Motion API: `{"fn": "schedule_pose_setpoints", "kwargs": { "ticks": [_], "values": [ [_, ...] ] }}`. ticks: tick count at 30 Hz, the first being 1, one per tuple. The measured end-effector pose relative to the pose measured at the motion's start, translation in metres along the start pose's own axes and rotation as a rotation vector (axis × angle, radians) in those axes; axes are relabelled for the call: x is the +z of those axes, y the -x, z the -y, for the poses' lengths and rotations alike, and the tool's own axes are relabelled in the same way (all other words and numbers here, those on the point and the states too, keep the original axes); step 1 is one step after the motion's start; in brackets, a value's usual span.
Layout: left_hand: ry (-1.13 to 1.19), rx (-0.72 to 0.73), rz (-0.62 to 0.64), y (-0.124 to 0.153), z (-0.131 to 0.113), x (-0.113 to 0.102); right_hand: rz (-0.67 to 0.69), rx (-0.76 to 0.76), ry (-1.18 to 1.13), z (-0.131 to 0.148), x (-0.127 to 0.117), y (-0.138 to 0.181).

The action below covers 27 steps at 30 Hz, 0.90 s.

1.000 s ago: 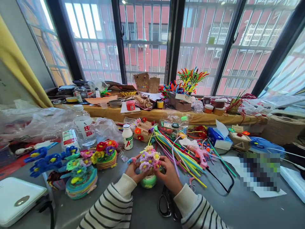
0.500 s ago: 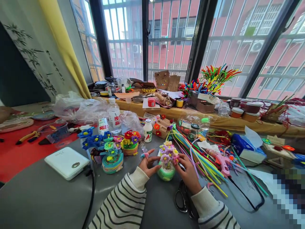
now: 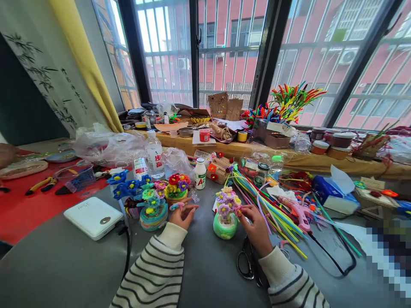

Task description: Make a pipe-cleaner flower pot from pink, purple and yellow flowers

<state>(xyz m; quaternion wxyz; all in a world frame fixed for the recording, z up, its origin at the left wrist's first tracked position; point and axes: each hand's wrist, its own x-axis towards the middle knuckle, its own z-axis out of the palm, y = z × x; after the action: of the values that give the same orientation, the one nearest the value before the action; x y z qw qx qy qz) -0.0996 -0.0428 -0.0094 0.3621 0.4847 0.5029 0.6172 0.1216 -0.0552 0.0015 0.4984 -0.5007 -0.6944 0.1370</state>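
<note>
A small green pot of purple and pink pipe-cleaner flowers (image 3: pixel 226 214) stands on the grey table in front of me. My right hand (image 3: pixel 257 229) touches its right side, fingers curled at the flowers. My left hand (image 3: pixel 182 215) is off the pot to the left, fingers loosely bent, with a small coloured piece at the fingertips that I cannot make out. Just left of that hand stands a finished coiled pot with blue and green flowers (image 3: pixel 150 205).
Black scissors (image 3: pixel 247 261) lie under my right wrist. A bundle of long pipe cleaners (image 3: pixel 263 201) and a pink glue gun (image 3: pixel 297 209) with its black cord lie to the right. A white box (image 3: pixel 93 216) sits left, with bottles and a red-and-yellow flower pot (image 3: pixel 176 188) behind.
My left hand has let go of the green pot and drawn away to the left. The right hand stays at the flowers. The view has swung left.
</note>
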Motion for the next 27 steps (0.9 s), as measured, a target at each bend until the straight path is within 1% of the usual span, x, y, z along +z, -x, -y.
{"fn": "schedule_pose_setpoints", "kwargs": {
  "ticks": [2,5,6,9,14,18,19,20,22,24,27],
  "values": [
    [0.024,-0.031,0.052,-0.014,0.000,0.015,-0.095,0.006,0.088,-0.001,-0.004,-0.002],
    [0.120,-0.150,0.152,-0.030,-0.001,0.037,-0.215,0.041,0.183,-0.009,-0.015,-0.008],
    [0.157,-0.207,0.193,-0.034,-0.001,0.043,-0.246,0.049,0.209,-0.014,-0.020,-0.010],
    [0.203,-0.282,0.263,-0.043,-0.003,0.056,-0.320,0.063,0.282,-0.029,-0.038,-0.019],
    [0.279,-0.392,0.390,-0.050,-0.011,0.069,-0.403,0.056,0.385,-0.048,-0.060,-0.028],
    [0.376,-0.450,0.494,-0.050,-0.024,0.078,-0.430,0.037,0.450,-0.056,-0.065,-0.028],
    [0.410,-0.465,0.535,-0.049,-0.028,0.079,-0.433,0.035,0.457,-0.058,-0.065,-0.028],
    [0.504,-0.491,0.599,-0.049,-0.031,0.080,-0.437,0.037,0.457,-0.059,-0.065,-0.027],
    [0.628,-0.526,0.667,-0.048,-0.036,0.081,-0.451,0.047,0.453,-0.062,-0.066,-0.027],
    [0.681,-0.548,0.695,-0.048,-0.039,0.081,-0.478,0.064,0.450,-0.065,-0.071,-0.026],
    [0.676,-0.567,0.704,-0.047,-0.039,0.081,-0.542,0.108,0.455,-0.072,-0.085,-0.024]
  ]
}}
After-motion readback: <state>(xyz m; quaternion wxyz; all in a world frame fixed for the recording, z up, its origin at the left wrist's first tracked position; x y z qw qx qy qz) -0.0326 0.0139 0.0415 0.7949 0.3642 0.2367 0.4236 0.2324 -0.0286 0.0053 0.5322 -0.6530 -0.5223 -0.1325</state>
